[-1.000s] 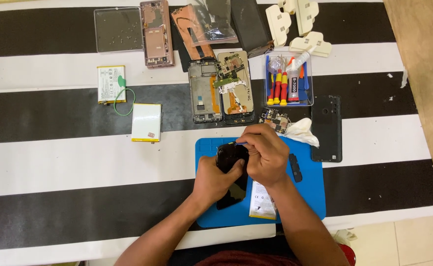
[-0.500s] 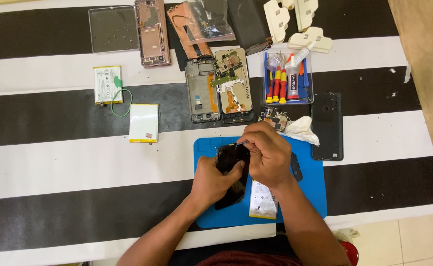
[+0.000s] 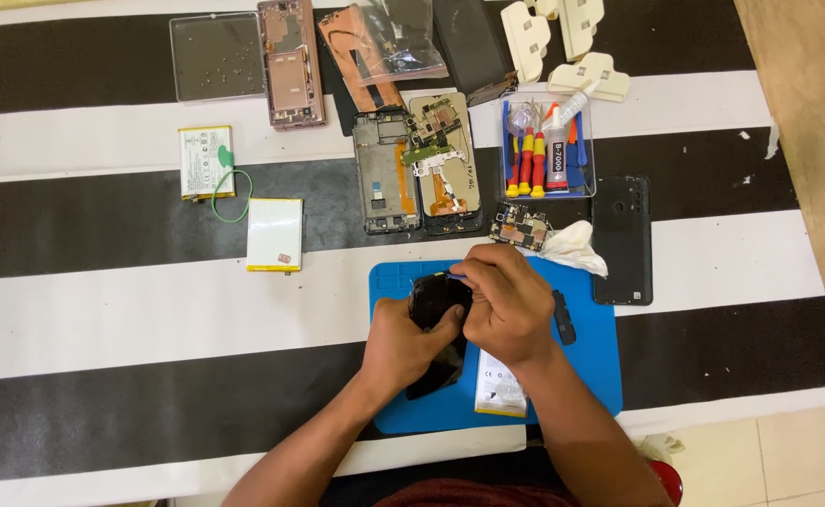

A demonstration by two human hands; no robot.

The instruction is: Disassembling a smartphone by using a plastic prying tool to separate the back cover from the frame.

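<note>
Overhead, head view only. Both hands work a black phone over a blue mat near the middle of the striped worktop. Left hand clamped around the phone's left edge, thumb across it. Right hand clenched over the phone's far end, fingertips pinched at its top edge; whether a tool is pinched there is too small to tell. Phone lies tilted on the mat, near end partly under the left hand. White battery on the mat, just beside the right wrist. Small black strip right of the right hand. Crumpled tissue at the mat's far edge. Black back cover right of the mat. Clear tray of screwdrivers farther off. Two open phone frames far of the mat. White battery pack to the left.
</note>
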